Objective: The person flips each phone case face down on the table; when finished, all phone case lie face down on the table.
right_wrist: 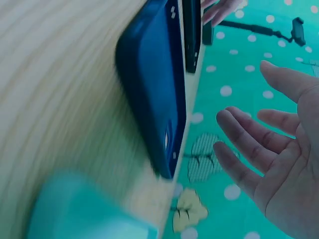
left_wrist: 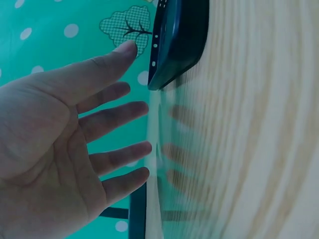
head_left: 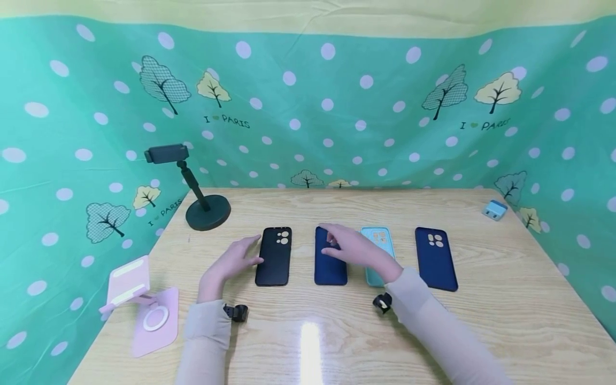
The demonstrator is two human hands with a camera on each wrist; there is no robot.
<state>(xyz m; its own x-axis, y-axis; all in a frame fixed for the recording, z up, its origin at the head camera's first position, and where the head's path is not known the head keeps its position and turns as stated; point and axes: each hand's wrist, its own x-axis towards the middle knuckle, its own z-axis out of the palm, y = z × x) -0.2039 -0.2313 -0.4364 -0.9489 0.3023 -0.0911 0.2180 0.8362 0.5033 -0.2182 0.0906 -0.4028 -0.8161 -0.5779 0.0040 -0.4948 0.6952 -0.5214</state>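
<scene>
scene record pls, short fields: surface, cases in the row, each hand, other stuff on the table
surface: wooden table
row, left to right: black case, dark blue case, teal case, navy case
left hand: open, fingers straight, beside the black case's left edge; contact unclear
right hand: open, hovering over the dark blue case, partly hiding the teal case
other: black phone stand at back left, pink stand at front left, small blue item at far right
</scene>
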